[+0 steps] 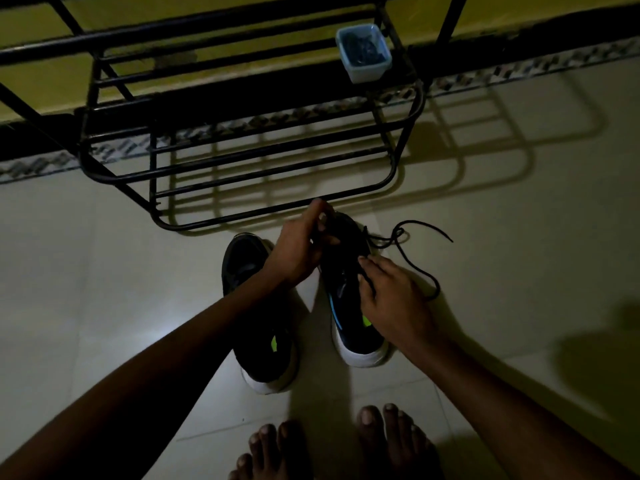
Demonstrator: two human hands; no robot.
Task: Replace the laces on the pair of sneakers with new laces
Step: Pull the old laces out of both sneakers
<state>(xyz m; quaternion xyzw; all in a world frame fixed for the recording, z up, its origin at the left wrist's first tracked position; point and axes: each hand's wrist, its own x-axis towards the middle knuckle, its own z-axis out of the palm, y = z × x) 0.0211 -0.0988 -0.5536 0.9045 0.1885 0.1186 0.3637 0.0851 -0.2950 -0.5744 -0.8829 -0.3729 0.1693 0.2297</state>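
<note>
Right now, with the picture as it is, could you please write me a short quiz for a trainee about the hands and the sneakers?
1. True or false: the left hand and the right hand both work on the same sneaker.
2. Where does the loose black lace trail? A) on the right hand's side of that sneaker; B) between the two sneakers; C) across the bare feet.
3. Fill in: the blue plastic container stands on the black metal ____.
Key: 1 true; 2 A; 3 rack.
</note>
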